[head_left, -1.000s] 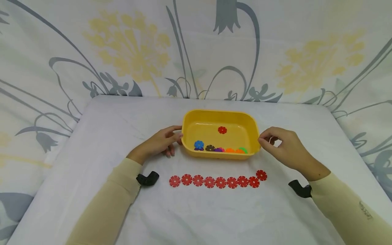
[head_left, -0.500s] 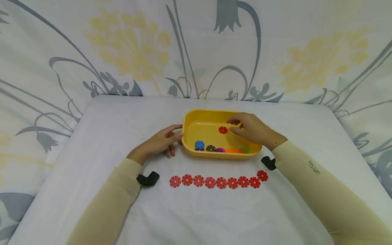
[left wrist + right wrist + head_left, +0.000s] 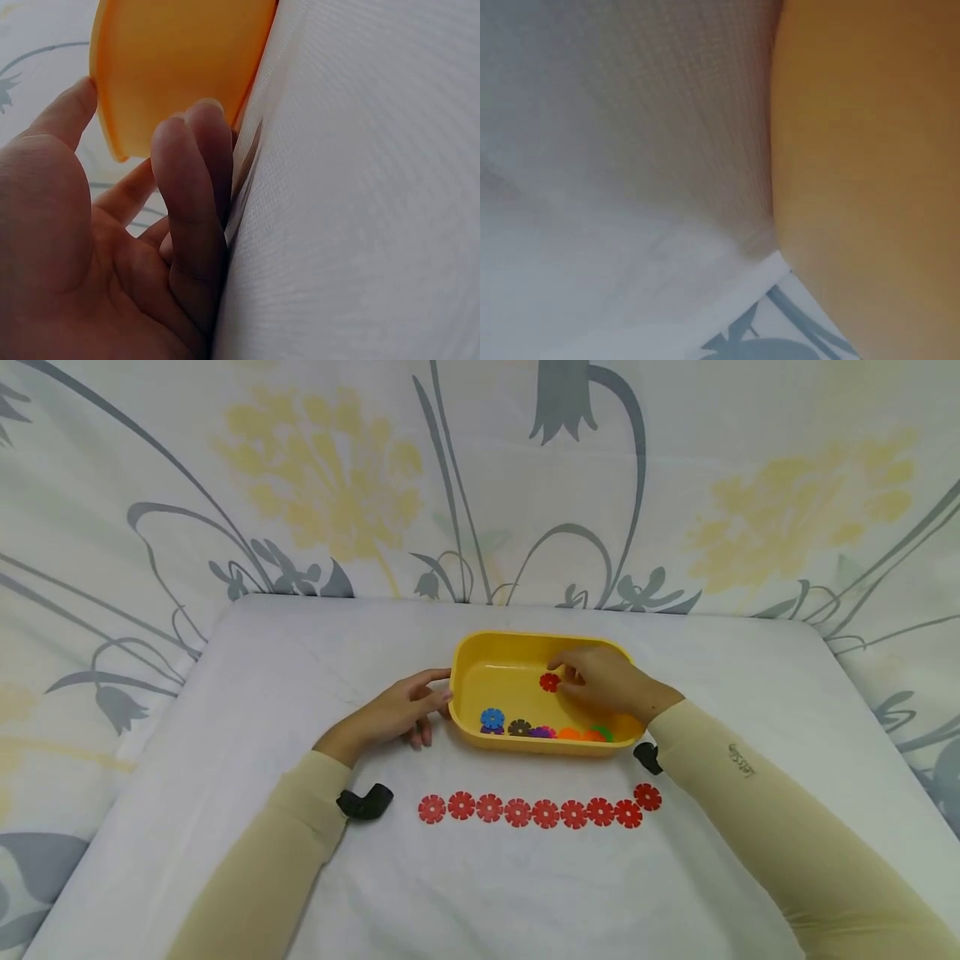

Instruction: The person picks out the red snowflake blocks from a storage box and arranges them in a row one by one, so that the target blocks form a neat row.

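A yellow plastic tray [image 3: 510, 747] stands on the white cloth. My left hand [image 3: 390, 714] touches its left end; in the left wrist view, the thumb [image 3: 71, 112] meets the tray rim and the other fingers lie by the outer wall. Over the tray's right side reaches my right hand [image 3: 603, 677], index finger and thumb on either side of a red flower-shaped disc [image 3: 550, 682] that lies inside. In the right wrist view, only the tray's outer wall [image 3: 870, 165] and cloth show; the right fingers are out of sight there.
Blue [image 3: 492, 718], brown [image 3: 519, 727], purple, pink, orange [image 3: 569, 734] and green flower discs lie along the tray's near wall. In front of the tray runs a row of several red discs [image 3: 545, 814], the rightmost [image 3: 648, 797] set a little higher. Flower-printed fabric [image 3: 480, 485] rises behind.
My right hand has moved left from the tray's right rim into the tray, down to the red disc there. My left hand stays at the left end.
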The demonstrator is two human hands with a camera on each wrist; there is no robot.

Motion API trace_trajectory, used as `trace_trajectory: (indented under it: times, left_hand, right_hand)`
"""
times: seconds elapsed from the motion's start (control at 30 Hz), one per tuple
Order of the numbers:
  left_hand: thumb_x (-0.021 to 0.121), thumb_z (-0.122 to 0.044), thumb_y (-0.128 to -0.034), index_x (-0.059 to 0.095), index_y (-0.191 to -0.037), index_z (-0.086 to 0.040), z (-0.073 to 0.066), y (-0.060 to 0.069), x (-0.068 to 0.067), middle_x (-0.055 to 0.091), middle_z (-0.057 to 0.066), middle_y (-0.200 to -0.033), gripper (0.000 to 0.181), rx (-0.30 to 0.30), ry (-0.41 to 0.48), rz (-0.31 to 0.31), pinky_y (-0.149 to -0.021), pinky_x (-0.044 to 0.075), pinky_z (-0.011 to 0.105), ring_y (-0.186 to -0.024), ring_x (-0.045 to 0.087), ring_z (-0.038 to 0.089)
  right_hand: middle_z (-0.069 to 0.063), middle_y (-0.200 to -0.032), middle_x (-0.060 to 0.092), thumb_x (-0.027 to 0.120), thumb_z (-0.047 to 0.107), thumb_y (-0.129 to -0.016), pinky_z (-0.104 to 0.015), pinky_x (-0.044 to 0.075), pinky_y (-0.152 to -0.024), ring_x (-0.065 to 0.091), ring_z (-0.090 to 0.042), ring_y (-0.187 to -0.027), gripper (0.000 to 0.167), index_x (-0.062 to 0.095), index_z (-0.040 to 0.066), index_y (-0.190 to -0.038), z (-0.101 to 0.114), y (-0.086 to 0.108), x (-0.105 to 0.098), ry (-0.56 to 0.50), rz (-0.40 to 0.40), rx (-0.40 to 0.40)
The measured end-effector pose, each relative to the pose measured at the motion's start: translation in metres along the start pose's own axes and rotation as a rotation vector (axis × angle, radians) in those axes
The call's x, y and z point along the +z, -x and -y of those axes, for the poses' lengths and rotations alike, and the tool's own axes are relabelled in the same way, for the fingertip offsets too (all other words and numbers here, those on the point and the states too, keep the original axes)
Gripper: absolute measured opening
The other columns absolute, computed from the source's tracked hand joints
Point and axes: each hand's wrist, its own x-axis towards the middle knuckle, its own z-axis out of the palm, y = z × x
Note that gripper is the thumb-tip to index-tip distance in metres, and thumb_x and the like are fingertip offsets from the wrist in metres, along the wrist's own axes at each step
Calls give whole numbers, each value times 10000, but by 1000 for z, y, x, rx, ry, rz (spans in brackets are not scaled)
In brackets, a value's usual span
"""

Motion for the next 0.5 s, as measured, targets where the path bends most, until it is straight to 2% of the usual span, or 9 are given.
trace_trajectory:
  times: [0.2,0.37,0.5]
  left_hand:
    - [520,-478,-1022,341,-1552,-269,2,-2,-1,630,120,-1140,598,17,-8,4,-591,560,299,-604,611,209]
    - [524,-496,-1014,340,-1549,-294,2,1,1,627,98,-1144,601,9,-13,-1,-605,565,305,-629,615,217]
    - [519,-506,-1012,343,-1548,-295,1,2,0,616,110,-1159,602,4,-4,-8,-616,561,294,-642,614,214]
  right_hand:
    - [-30,-801,577,678,195,-956,-296,459,-752,527,-182,-780,281,684,59,-1202,1,-4,5,40,13,-22]
    - [-28,-815,604,698,196,-944,-292,467,-734,527,-180,-769,248,700,47,-1142,1,1,10,51,-2,-23]
    - [-34,-830,600,715,218,-939,-284,477,-751,536,-189,-799,263,678,50,-1138,2,-2,11,15,19,6]
